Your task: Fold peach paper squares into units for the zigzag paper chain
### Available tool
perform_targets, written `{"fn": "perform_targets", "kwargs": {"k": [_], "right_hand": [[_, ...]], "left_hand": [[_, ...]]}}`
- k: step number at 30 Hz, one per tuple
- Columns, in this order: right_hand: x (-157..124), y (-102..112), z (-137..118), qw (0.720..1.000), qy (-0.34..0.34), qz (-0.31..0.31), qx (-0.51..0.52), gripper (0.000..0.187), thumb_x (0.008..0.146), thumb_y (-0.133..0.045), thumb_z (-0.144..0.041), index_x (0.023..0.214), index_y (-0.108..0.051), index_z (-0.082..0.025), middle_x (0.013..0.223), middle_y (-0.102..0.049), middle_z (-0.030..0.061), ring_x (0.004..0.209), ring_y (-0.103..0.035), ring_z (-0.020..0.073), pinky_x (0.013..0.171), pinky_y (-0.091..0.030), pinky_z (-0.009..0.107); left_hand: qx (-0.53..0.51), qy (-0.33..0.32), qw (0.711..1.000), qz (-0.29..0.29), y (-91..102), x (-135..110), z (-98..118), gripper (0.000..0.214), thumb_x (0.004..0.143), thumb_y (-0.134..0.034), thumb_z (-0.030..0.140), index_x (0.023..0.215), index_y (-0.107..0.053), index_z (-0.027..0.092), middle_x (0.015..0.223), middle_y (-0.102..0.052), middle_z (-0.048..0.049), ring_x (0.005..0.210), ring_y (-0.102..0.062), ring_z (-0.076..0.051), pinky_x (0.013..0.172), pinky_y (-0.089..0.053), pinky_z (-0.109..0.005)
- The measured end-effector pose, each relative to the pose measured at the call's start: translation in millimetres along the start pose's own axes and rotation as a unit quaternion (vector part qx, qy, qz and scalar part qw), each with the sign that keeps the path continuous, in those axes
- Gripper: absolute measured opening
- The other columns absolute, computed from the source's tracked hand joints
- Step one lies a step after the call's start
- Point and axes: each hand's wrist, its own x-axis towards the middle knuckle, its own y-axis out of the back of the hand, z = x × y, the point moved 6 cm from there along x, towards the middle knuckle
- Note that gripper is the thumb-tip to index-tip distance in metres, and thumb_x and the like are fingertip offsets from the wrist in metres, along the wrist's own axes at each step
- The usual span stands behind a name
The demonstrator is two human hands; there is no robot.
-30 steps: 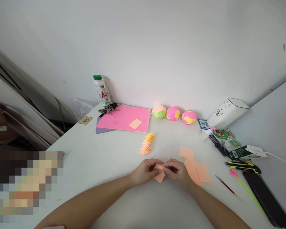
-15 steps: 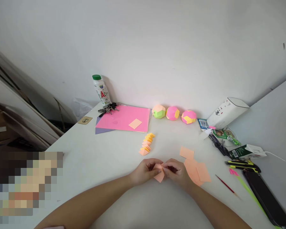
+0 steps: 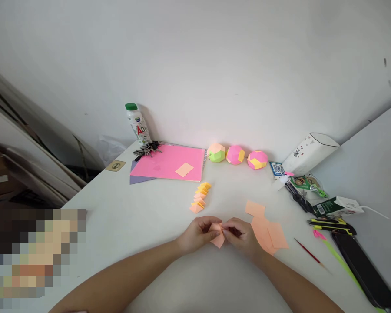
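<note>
Between my two hands is a small folded piece of peach paper (image 3: 218, 241), held a little above the table. My left hand (image 3: 197, 234) pinches its left side with thumb and fingers. On the right, my right hand (image 3: 243, 237) grips the upper right edge between thumb and fingertips, which partly hide it. Loose peach paper sheets (image 3: 262, 232) lie overlapping beside my right hand. Beyond my hands stands a row of folded peach and yellow paper pieces (image 3: 200, 198), tucked closely together.
A pink notebook (image 3: 166, 161) bears keys (image 3: 146, 150) and a peach sheet; a bottle (image 3: 137, 124) stands behind. Several-sided paper balls (image 3: 235, 155) line the wall. At right lie a thin brush (image 3: 309, 253), a yellow-black cutter (image 3: 330, 225), a black case (image 3: 361, 269) and a carton (image 3: 335, 207).
Both hands stay almost in place, still holding the folded paper. Its lower tip has shifted very slightly upward. The camera view has moved a little.
</note>
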Motion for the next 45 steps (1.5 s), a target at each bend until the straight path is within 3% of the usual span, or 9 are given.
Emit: {"fn": "perform_targets", "kwargs": {"k": [11, 15, 18, 24, 37, 45], "right_hand": [[-4, -7, -10, 0.998, 0.016, -0.055, -0.009, 0.014, 0.082, -0.056, -0.027, 0.092, -0.064, -0.021, 0.07, -0.061, 0.0025, 0.055, -0.052, 0.0126, 0.05, -0.043, 0.024], [-4, -6, -8, 0.998, 0.046, -0.026, -0.033, 0.014, 0.084, -0.054, -0.027, 0.091, -0.065, -0.021, 0.073, -0.063, 0.0036, 0.056, -0.053, 0.013, 0.051, -0.044, 0.025], [-5, -6, -6, 0.997, 0.062, -0.015, -0.035, 0.014, 0.086, -0.052, -0.025, 0.092, -0.065, -0.022, 0.076, -0.064, 0.0051, 0.061, -0.056, 0.0146, 0.053, -0.046, 0.026], [-5, -3, -3, 0.997, 0.067, 0.004, -0.035, 0.013, 0.086, -0.054, -0.024, 0.091, -0.065, -0.022, 0.075, -0.062, 0.0047, 0.061, -0.057, 0.0153, 0.052, -0.045, 0.026], [-1, -4, 0, 0.999, 0.008, -0.016, -0.051, 0.014, 0.084, -0.054, -0.027, 0.082, -0.066, -0.019, 0.069, -0.061, 0.0037, 0.058, -0.054, 0.0145, 0.051, -0.043, 0.025], [-1, -8, 0, 0.998, 0.03, -0.033, -0.053, 0.018, 0.086, -0.051, -0.026, 0.077, -0.064, -0.018, 0.065, -0.058, 0.003, 0.056, -0.05, 0.0131, 0.05, -0.04, 0.024]], "left_hand": [[-0.006, -0.04, 0.999, -0.024, -7.3, 1, 10, 0.033, 0.078, -0.062, 0.039, 0.103, -0.055, 0.018, 0.068, -0.062, 0.0006, 0.068, -0.064, -0.016, 0.072, -0.051, -0.036], [0.129, -0.092, 0.987, 0.031, -0.7, 0, 16, 0.025, 0.078, -0.061, 0.036, 0.096, -0.06, 0.019, 0.093, -0.057, -0.006, 0.069, -0.058, -0.012, 0.063, -0.051, -0.029], [0.187, -0.102, 0.976, 0.039, -0.2, -1, 19, 0.022, 0.08, -0.058, 0.033, 0.096, -0.061, 0.018, 0.116, -0.047, -0.0115, 0.066, -0.056, -0.009, 0.057, -0.049, -0.026], [0.229, -0.108, 0.967, 0.017, -6.0, -1, 23, 0.021, 0.084, -0.054, 0.033, 0.08, -0.065, 0.015, 0.077, -0.06, -0.0062, 0.073, -0.057, -0.016, 0.065, -0.049, -0.028], [0.192, -0.114, 0.975, 0.02, -4.3, -4, 23, 0.023, 0.083, -0.056, 0.032, 0.073, -0.066, 0.015, 0.073, -0.062, -0.0059, 0.069, -0.057, -0.014, 0.063, -0.047, -0.026], [0.171, -0.114, 0.979, 0.013, -4.1, -4, 22, 0.019, 0.082, -0.057, 0.027, 0.072, -0.065, 0.013, 0.073, -0.059, -0.0054, 0.065, -0.055, -0.013, 0.059, -0.045, -0.025]]}}
